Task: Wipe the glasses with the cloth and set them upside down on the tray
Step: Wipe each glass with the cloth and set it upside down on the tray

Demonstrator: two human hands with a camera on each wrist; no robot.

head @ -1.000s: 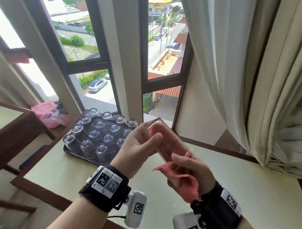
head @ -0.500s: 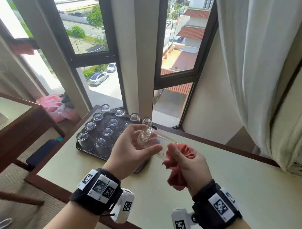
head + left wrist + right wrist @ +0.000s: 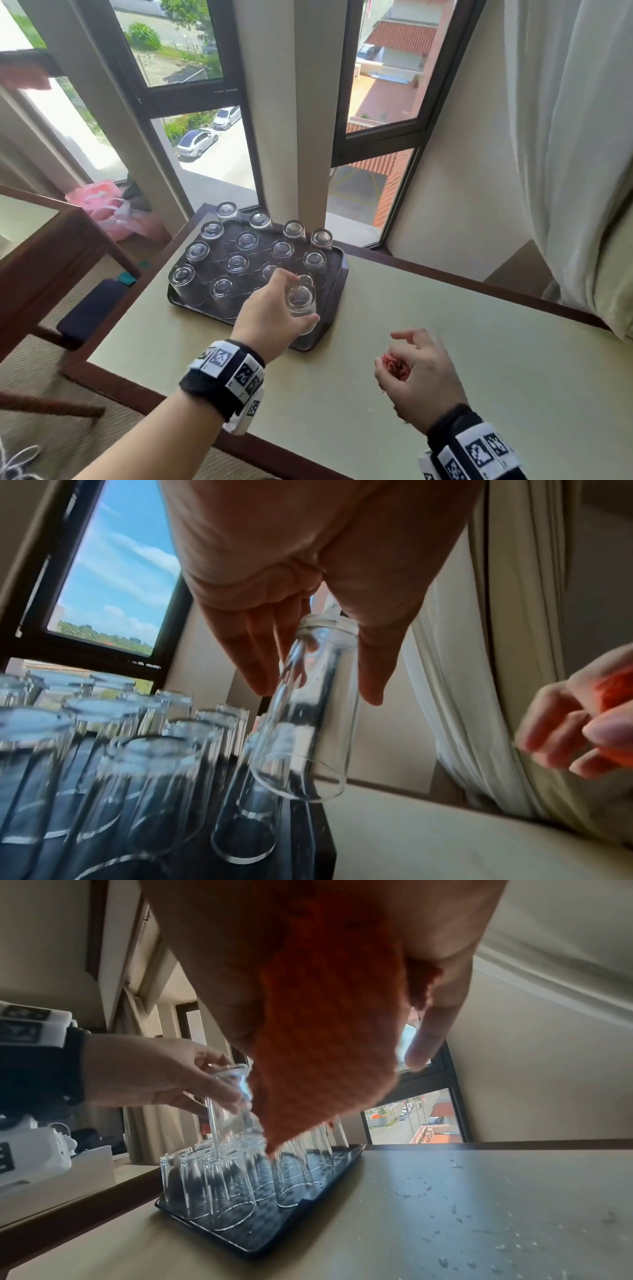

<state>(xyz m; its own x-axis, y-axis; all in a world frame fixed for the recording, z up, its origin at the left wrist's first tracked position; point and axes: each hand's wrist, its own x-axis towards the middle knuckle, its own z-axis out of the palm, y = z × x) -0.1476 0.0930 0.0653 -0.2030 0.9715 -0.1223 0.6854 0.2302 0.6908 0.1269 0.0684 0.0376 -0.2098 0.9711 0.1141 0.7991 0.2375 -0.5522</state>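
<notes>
**While one glass hangs over the tray, the cloth sits in the other hand**

Where the table (image 3: 445,325) meets the window, its far left corner carries the dark tray (image 3: 337,294). The tray's left rim runs near the table's left edge. From the tray's right rim to the table's right edge the top lies bare, bar small flecks.

Count: one tray, one cloth, fourteen glasses standing mouth-down in rows on the tray; the left hand may hide more. One further glass (image 3: 300,303) is held.

Left hand (image 3: 270,318): fingers and thumb wrapped round the glass's base end. Glass base-up, tilted, over the tray's near right corner; left wrist view shows its mouth clear of the tray.

Right hand (image 3: 419,373): above the bare top, well apart from the tray, fingers curled round the bunched orange cloth (image 3: 394,366), one finger straighter. A corner of the cloth hangs below the palm.
</notes>
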